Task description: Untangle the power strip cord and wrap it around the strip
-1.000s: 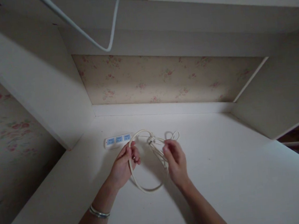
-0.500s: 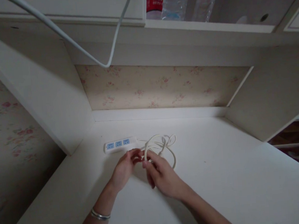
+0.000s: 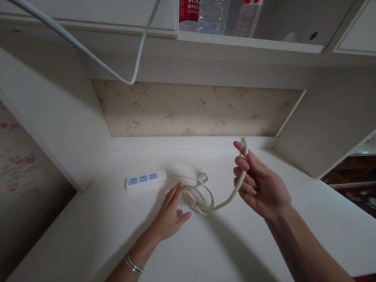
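Observation:
A white power strip (image 3: 145,179) with blue socket panels lies towards the back left of the white desk (image 3: 171,264). Its cream power cord (image 3: 227,201) runs right into a loose, looped pile. My right hand (image 3: 263,183) is raised to the right of the pile, fingers curled round a length of the cord that arcs up from the loops. Beside the pile's left edge is my left hand (image 3: 170,214), fingers stretched out and thumb apart; its fingertips are close to the loops, and whether they touch cannot be made out.
A white cable (image 3: 104,71) hangs in a bend at the upper left, in front of the cabinet. Several plastic bottles (image 3: 215,8) stand on the shelf (image 3: 248,45) above the desk. Side panels (image 3: 345,115) bound the desk left and right.
My right hand has moved right and up, drawing a length of cord out of the pile. My left hand has parted from it and spread its fingers. The view has shifted slightly.

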### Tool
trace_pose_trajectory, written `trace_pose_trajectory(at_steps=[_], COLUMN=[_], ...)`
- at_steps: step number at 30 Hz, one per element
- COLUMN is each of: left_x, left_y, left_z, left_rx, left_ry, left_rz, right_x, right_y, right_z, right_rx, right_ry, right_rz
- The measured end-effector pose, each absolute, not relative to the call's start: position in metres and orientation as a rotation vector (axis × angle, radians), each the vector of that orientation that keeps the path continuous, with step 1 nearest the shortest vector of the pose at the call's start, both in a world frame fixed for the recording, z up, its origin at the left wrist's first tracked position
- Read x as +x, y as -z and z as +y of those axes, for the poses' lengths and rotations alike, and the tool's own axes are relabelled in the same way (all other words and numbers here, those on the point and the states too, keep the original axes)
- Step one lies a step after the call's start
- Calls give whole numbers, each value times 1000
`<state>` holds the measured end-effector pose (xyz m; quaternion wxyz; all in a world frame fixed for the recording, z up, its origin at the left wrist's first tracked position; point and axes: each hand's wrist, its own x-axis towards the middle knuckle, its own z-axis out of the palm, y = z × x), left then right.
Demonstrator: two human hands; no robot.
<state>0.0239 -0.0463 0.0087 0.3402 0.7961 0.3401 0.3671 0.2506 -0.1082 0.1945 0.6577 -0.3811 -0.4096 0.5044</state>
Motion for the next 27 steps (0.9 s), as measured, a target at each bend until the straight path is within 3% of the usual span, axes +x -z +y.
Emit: trace_pose_trajectory(at_steps=[11, 16, 27], left_x=[16, 4, 3], left_y=[-29, -37, -49], left_z=[-41, -33, -42], left_rx=[1756, 1516, 1494], left_ry=[-1232, -1415, -768], left_rz=[972, 1066, 726], right_x=[272, 328, 395], right_y=[-194, -164, -60], right_z=[-83, -50, -14], right_rx=[-806, -739, -977], right_ry=[-999, -1016, -858], right_rz=[-940, -743, -497])
